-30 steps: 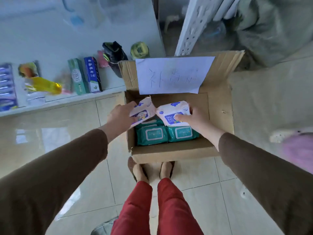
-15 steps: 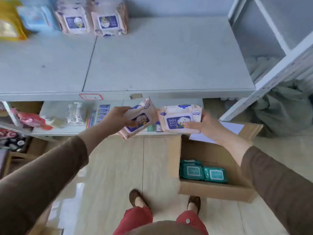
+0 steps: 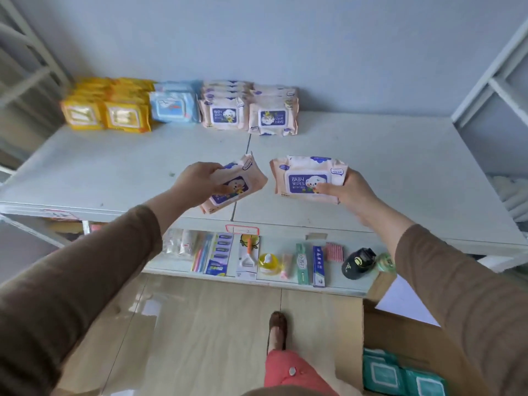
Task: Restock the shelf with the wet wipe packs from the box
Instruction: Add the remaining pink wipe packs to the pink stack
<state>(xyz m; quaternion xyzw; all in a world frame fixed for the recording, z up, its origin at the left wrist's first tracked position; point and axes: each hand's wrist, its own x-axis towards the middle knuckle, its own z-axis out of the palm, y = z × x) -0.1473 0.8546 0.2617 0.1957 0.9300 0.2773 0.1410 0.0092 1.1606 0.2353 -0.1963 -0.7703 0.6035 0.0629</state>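
Both pink packs now higher, over the shelf (image 3: 371, 155); left hand (image 3: 197, 181) fingers around one (image 3: 237, 187), right hand (image 3: 351, 192) fingers around another (image 3: 308, 178).

two pink wipe packs (image 3: 310, 178) held above shelf (image 3: 385, 172)

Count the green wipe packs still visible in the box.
2. Both lie side by side in the box at the lower right: one green pack on the left, the other to its right. More may be hidden beyond the frame's edge.

Single head cam, wide-angle, looking forward and down from standing height. Shelf (image 3: 371, 172) fills mid-frame at arm's reach; floor (image 3: 217, 324) below. No second view.
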